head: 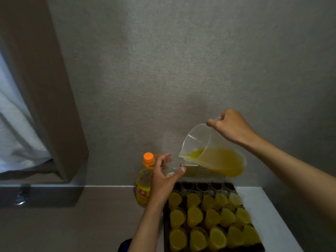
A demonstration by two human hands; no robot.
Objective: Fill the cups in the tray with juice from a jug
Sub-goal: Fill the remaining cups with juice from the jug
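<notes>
the right hand point(231, 127) grips the handle of the clear jug point(212, 151) and tilts it, so the juice reaches the spout. the left hand point(164, 180) holds a small clear cup point(173, 171) under the spout, above the dark tray point(227, 185). three rows of cups in the tray are full, the far row looks empty. an orange-capped bottle point(143, 184) stands just beside the tray.

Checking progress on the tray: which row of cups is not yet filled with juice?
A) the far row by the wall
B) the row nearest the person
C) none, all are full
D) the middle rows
A: the far-row cups look dark and clear, while the nearer rows in the tray hold yellow juice.
</notes>
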